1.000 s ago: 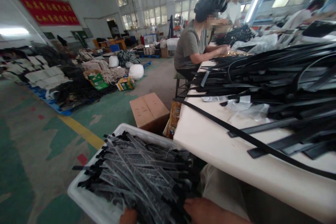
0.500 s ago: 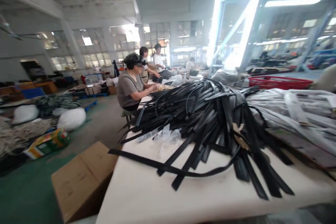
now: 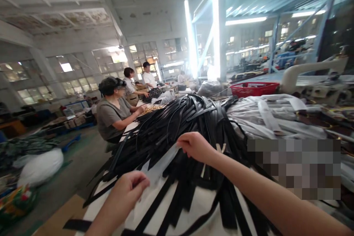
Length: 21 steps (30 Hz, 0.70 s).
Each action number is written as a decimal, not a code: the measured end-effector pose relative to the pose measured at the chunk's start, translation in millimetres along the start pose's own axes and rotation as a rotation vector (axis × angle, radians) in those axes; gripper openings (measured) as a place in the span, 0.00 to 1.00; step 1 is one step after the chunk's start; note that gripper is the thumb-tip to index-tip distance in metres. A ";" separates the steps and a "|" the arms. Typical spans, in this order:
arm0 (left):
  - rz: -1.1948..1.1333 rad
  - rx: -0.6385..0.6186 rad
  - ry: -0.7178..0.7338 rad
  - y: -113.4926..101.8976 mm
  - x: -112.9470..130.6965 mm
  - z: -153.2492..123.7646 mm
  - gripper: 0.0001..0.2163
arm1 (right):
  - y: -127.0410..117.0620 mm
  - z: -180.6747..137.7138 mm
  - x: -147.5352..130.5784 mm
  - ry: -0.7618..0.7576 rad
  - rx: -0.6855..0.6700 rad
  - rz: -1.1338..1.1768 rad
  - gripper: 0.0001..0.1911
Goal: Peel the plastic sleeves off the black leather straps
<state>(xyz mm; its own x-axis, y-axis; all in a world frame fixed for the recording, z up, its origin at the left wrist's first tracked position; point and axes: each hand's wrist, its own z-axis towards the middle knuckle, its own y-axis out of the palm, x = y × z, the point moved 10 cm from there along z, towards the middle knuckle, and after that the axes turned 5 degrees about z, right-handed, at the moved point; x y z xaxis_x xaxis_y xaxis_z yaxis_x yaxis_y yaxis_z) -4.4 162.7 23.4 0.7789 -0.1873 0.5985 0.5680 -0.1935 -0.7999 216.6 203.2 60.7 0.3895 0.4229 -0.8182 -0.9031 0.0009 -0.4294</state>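
A thin translucent plastic piece (image 3: pixel 163 162), like a small bag or strip, slants down to the left over the black straps. My right hand (image 3: pixel 195 147) pinches its upper end between thumb and fingers. My left hand (image 3: pixel 128 188) is curled beside the lower end, thumb pressed toward the forefinger; what it grips, if anything, I cannot make out. Beneath both hands spreads a large tangled heap of flat black straps (image 3: pixel 155 132), their cut ends fanned over the pale tabletop (image 3: pixel 152 217). A pale tie (image 3: pixel 220 148) shows on the straps by my right wrist.
White-wrapped strips (image 3: pixel 265 114) are piled at the right, with a red basket (image 3: pixel 254 89) behind and a sewing machine (image 3: pixel 312 77) beyond. A seated co-worker (image 3: pixel 112 110) handles small gold-coloured pieces (image 3: pixel 152 108) along the table's left side. A cardboard box (image 3: pixel 62 217) stands at lower left.
Both my hands have come into view over the straps, and the plastic is now lifted in my right hand. The view has swung right and moved nearer the heap.
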 end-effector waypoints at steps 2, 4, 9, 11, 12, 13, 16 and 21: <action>-0.065 -0.033 0.010 12.8 5.7 35.8 0.18 | -27.0 16.1 38.6 0.033 0.106 -0.010 0.09; -0.099 -0.081 0.017 31.4 -2.8 61.1 0.20 | -40.0 22.3 72.5 0.061 0.164 0.010 0.09; 0.035 -0.080 -0.031 47.1 -50.1 81.5 0.23 | -29.6 20.4 119.2 0.165 0.104 0.184 0.07; 0.058 -0.105 -0.039 46.7 -56.6 80.2 0.23 | -24.0 18.0 116.1 0.178 0.074 0.253 0.08; 0.060 -0.101 -0.037 45.0 -54.7 79.4 0.23 | -21.8 16.0 110.0 0.173 0.063 0.277 0.09; 0.058 -0.072 -0.027 41.6 -48.9 78.7 0.23 | -18.9 13.1 101.5 0.164 0.049 0.298 0.10; 0.040 0.058 0.080 35.1 -7.7 73.9 0.24 | -4.6 -1.6 60.6 0.041 -0.018 0.292 0.17; 0.089 -0.072 0.233 60.2 66.2 46.8 0.18 | 28.8 -36.9 -4.8 -0.239 -0.150 0.230 0.19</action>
<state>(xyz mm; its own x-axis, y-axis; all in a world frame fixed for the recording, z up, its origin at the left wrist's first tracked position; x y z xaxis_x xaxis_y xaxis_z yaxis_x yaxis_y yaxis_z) 93.8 183.7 12.7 0.7378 -0.4218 0.5269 0.4732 -0.2334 -0.8495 195.4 167.8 38.1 0.1100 0.5966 -0.7950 -0.9186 -0.2445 -0.3106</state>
